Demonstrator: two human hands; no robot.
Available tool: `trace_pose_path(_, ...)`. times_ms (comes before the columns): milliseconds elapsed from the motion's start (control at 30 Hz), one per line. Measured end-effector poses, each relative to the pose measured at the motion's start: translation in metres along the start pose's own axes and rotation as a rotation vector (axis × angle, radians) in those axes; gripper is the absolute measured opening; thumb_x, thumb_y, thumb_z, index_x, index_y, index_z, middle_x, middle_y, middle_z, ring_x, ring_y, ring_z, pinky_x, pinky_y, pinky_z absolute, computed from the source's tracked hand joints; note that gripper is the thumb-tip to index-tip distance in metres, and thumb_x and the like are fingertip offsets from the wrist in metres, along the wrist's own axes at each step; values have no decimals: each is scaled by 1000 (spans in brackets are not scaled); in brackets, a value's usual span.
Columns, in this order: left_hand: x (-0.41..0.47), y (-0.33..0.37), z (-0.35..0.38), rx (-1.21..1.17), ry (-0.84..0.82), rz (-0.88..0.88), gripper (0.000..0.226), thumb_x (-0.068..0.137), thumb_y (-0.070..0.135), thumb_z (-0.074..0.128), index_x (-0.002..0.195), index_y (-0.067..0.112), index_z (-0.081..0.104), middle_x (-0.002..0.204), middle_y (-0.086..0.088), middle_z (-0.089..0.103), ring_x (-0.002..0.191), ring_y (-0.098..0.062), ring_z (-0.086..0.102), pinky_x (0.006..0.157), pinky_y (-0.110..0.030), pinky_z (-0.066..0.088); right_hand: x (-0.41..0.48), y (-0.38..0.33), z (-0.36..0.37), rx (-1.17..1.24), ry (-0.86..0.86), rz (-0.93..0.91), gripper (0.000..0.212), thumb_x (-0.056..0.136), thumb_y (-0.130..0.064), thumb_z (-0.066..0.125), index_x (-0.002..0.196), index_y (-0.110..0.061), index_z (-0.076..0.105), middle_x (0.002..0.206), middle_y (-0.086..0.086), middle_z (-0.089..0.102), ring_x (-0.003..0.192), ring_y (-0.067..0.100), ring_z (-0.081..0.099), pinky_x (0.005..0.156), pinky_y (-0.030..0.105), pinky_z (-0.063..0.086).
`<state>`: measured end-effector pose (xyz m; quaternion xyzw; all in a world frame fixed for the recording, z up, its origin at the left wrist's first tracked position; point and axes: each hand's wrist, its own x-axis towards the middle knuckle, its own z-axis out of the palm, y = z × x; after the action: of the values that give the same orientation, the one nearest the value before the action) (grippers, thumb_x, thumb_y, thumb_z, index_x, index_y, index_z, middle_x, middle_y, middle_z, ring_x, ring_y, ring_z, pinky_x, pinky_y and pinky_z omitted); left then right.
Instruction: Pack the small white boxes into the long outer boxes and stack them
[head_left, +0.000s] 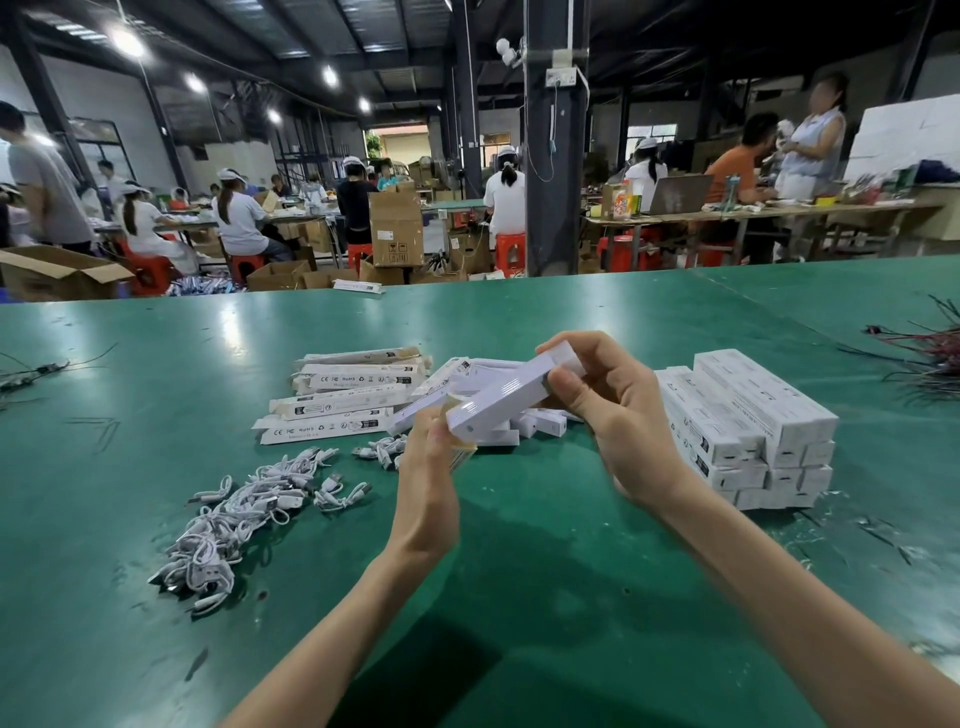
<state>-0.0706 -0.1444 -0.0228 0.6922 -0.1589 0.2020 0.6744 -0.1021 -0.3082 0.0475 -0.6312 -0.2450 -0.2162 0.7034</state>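
I hold a long white outer box (506, 400) slanted above the green table (519, 597). My left hand (428, 483) grips its near lower end, where a flap stands open. My right hand (608, 415) pinches the far upper end. Behind it lie several flat, unfilled long outer boxes (343, 400) with printed labels. Small white boxes (540, 423) lie loose just under the held box. To the right stands a neat stack of packed long boxes (748, 431).
A heap of coiled white cables (234, 514) lies at the left front. A tangle of red and black wires (930, 353) sits at the right edge. Other wires (31, 371) lie far left. Workers, cardboard cartons and a pillar (553, 156) stand beyond the table.
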Motion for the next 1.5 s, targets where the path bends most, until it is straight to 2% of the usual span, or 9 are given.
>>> trace_pose_path(133, 0, -2, -1, 40, 0, -19, 59, 84, 70, 26, 90, 19, 56, 98, 5, 60, 92, -20, 52, 83, -47, 41, -1, -2, -1, -152, 40, -89, 16, 88, -8, 59, 97, -20, 63, 80, 13, 61, 75, 21, 59, 74, 26, 53)
trace_pose_path(233, 0, -2, 0, 87, -2, 2, 53, 86, 64, 25, 92, 22, 55, 99, 0, 61, 98, -25, 52, 88, -48, 42, -4, -5, 1, -288, 13, -187, 20, 87, -5, 59, 98, -22, 62, 72, -12, 57, 66, 3, 51, 62, 15, 42)
trace_pose_path(333, 0, -1, 1, 142, 12, 46, 52, 88, 62, 24, 97, 21, 56, 97, -4, 60, 94, -27, 52, 83, -46, 42, -6, -8, 4, -452, -19, -299, 25, 83, 6, 60, 101, -11, 64, 78, -16, 55, 66, -2, 52, 62, 6, 37)
trace_pose_path(467, -1, -2, 0, 217, 16, 94, 54, 91, 57, 23, 100, 14, 55, 94, -4, 56, 90, -29, 49, 81, -55, 41, -9, -8, 11, -620, -77, -468, 26, 81, 11, 61, 105, 0, 64, 92, -1, 58, 82, 2, 53, 74, 12, 42)
trace_pose_path(667, -2, 0, 1, 231, 23, 97, 57, 90, 56, 23, 104, 11, 55, 97, -5, 57, 93, -29, 50, 84, -56, 40, -10, -4, 10, -754, -91, -608, 29, 83, 10, 56, 111, 6, 62, 97, 11, 59, 82, 16, 53, 68, 21, 46)
trace_pose_path(967, -1, 2, 1, 239, 50, 93, 50, 92, 56, 21, 94, 19, 54, 93, -2, 56, 92, -28, 49, 84, -54, 39, -9, -1, 8, -712, 34, -550, 27, 84, 7, 58, 109, 2, 63, 92, 9, 59, 81, 11, 53, 73, 16, 46)
trace_pose_path(1133, -2, 1, -1, 259, 32, 82, 51, 90, 58, 20, 97, 20, 53, 99, -3, 57, 98, -30, 49, 89, -57, 38, -10, -3, 10, -596, 14, -472, 34, 85, -4, 63, 114, -17, 51, 82, 4, 57, 75, 13, 58, 73, 23, 52)
trace_pose_path(1267, -3, 1, 2, 251, 12, 95, 56, 91, 57, 20, 100, 13, 54, 100, -6, 57, 97, -31, 49, 88, -59, 37, -8, -2, 7, -642, 41, -452, 27, 86, -9, 65, 110, -5, 54, 83, 1, 56, 70, 15, 56, 67, 32, 51)
trace_pose_path(1500, -1, 0, 0, 199, 18, 75, 52, 92, 57, 19, 97, 19, 53, 100, -8, 57, 97, -32, 49, 88, -59, 38, -7, -2, 5, -679, -85, -573, 31, 85, -2, 63, 109, -12, 48, 86, 5, 53, 72, 15, 49, 65, 22, 45)
